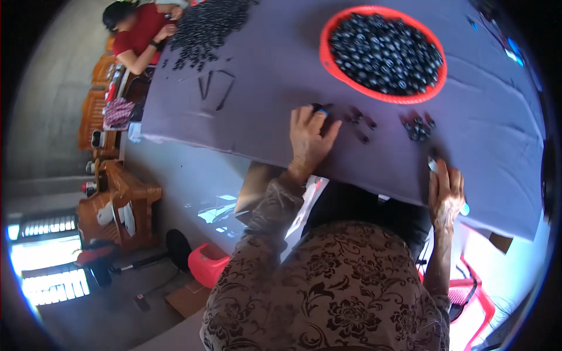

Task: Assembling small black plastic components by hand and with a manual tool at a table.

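Note:
My left hand (308, 136) rests on the purple-covered table (257, 76), fingers curled around a small black piece with a blue tip at its fingertips. A few small black parts (360, 121) lie just to its right. My right hand (446, 190) sits near the table's front edge and grips a slim white tool (434, 166). A small cluster of black parts (418, 128) lies beyond it. A red round basket (383, 52) full of small black ring-shaped parts stands farther back.
Another person in a red top (140, 32) works at the far left end beside a heap of black parts (208, 26). Thin black strips (215, 88) lie on the cloth. Wooden chairs (126, 199), a red stool (208, 263) and a fan base stand on the floor at left.

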Demonstrator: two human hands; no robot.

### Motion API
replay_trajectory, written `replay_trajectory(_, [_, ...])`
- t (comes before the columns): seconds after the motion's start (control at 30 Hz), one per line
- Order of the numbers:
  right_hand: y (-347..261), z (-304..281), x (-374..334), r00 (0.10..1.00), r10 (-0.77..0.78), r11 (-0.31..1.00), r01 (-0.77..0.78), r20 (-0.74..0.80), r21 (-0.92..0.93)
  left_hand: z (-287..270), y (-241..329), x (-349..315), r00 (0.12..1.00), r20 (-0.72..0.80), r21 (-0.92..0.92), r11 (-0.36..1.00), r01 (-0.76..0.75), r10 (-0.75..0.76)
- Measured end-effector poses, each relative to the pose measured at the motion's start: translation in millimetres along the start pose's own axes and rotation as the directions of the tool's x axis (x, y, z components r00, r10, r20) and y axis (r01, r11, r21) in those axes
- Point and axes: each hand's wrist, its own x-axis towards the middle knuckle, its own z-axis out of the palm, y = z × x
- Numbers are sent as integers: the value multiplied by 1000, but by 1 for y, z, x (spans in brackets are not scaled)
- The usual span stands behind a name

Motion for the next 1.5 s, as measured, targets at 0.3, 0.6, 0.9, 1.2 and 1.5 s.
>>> replay_trajectory(0.3, [12,8,6,997,-74,994,73,-1,-85,-1,3,-4,992,-42,-168,979,112,-121])
replay_trajectory(0.6, [12,1,20,994,-65,997,68,-84,33,-8,3,-1,972,71,-283,930,233,-222])
replay_trajectory(0.9, [30,-6,25,995,-95,995,96,-40,25,-3,12,2,999,32,-136,990,28,-24])
replay_trajectory(1.2, [27,-6,23,986,-88,995,79,-138,-69,-3,39,3,998,70,-173,985,13,-1])
replay_trajectory(1.5, [30,-2,24,990,-88,996,84,-109,-39,4,64,-7,971,238,-227,970,82,-26])
